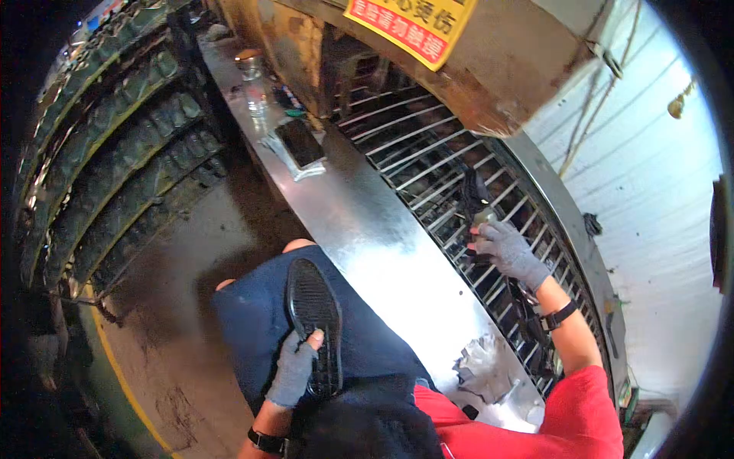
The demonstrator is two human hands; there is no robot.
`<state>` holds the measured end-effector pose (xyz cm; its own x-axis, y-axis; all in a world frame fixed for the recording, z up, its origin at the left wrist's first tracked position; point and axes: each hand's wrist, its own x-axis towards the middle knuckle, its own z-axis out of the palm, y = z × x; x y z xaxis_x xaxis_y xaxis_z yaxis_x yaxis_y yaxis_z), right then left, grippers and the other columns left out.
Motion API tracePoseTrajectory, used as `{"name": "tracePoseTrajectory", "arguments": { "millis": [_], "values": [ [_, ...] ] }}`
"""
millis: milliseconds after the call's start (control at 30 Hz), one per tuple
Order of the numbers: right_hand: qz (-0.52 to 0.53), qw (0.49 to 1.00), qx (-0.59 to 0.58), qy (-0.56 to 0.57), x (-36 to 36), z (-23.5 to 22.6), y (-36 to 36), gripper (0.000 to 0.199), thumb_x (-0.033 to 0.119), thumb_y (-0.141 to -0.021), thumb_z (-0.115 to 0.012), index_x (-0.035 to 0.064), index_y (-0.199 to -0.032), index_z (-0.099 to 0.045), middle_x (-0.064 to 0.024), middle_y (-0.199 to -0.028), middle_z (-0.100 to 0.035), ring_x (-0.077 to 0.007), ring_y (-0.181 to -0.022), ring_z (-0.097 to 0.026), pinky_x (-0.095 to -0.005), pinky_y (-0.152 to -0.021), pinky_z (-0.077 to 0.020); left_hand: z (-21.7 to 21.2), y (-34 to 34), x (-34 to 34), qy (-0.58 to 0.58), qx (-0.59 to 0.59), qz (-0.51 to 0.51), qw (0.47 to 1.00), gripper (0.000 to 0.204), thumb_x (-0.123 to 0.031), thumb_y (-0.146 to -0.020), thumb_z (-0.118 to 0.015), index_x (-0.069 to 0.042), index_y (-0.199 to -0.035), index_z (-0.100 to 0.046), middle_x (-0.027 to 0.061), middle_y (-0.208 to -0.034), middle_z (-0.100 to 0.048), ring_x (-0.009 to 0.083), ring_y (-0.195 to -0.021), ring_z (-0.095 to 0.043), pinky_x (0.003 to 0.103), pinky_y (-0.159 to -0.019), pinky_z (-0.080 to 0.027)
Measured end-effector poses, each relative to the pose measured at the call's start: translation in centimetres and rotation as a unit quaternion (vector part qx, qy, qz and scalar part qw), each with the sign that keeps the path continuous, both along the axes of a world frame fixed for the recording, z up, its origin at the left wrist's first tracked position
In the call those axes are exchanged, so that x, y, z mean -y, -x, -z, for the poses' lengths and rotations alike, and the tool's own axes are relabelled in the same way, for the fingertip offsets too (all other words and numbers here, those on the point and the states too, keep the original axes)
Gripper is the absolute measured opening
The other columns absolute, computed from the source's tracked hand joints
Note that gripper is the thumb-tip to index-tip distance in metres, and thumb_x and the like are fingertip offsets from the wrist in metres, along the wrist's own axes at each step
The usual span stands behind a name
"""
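On my lap, a black shoe sole lies with its ridged tread facing up. My left hand, in a grey fingerless glove, grips it by the side with the thumb across the tread. My right hand, gloved the same way, is over the rack of metal bars. Its fingers are bent around what looks like a black shoe upper with a pale greenish part near the fingertips. The hand hides part of it. More dark pieces sit on the bars below my right wrist.
A metal bench runs beside my legs, with crumpled paper near me. Farther off are a phone on folded cloth or paper and a glass jar. A machine housing overhangs the bars. Shelves of dark shoe parts stand left.
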<state>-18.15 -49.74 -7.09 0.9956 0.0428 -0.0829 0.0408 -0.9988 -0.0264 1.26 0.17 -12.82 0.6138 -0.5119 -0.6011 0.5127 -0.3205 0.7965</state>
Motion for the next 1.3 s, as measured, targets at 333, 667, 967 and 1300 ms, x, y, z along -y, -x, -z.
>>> {"name": "tracePoseTrajectory", "arguments": {
  "millis": [333,667,967,1300],
  "values": [
    [0.504,0.781,0.151,-0.336,2.6,9.1,2.6,0.073,0.036,-0.079,-0.090,0.0001,-0.135,-0.061,-0.0121,-0.123,-0.073,-0.0250,-0.111,-0.069,-0.0350,-0.096,-0.0523,-0.7,0.6,0.1,0.093,0.034,-0.017,0.995,0.039,-0.027,-0.104,-0.067,-0.002,-0.133,-0.065,0.0027,-0.119,-0.069,0.0137,-0.106,-0.060,0.029,-0.098,-0.047],
    [0.363,0.487,-0.024,-0.794,-13.7,3.4,1.5,0.073,0.038,-0.086,-0.083,-0.0024,-0.142,-0.057,-0.0092,-0.129,-0.069,-0.0208,-0.105,-0.073,-0.0360,-0.088,-0.0632,-6.2,-3.0,1.7,0.273,0.218,-0.008,0.937,0.064,-0.028,-0.109,-0.056,-0.007,-0.164,-0.030,0.0182,-0.156,-0.048,0.0275,-0.141,-0.051,0.045,-0.116,-0.044],
    [0.188,0.522,-0.067,-0.829,-30.0,-2.1,-6.3,0.093,0.063,-0.093,-0.071,-0.0029,-0.154,-0.046,-0.0100,-0.141,-0.062,-0.0166,-0.128,-0.058,-0.0300,-0.106,-0.0468,-10.5,-3.0,3.5,0.395,0.137,-0.115,0.901,0.062,-0.048,-0.107,-0.056,0.001,-0.144,-0.051,0.0184,-0.124,-0.070,0.0318,-0.116,-0.070,0.045,-0.100,-0.058],
    [0.276,0.429,-0.105,-0.854,-30.1,-5.0,-7.2,0.068,0.056,-0.099,-0.065,-0.0030,-0.133,-0.065,-0.0123,-0.120,-0.074,-0.0214,-0.108,-0.071,-0.0349,-0.099,-0.0559,-4.0,-7.8,5.0,0.179,0.313,-0.018,0.933,0.047,-0.038,-0.104,-0.062,-0.002,-0.133,-0.062,0.0148,-0.124,-0.072,0.0250,-0.120,-0.065,0.040,-0.107,-0.051]
  ]
}}
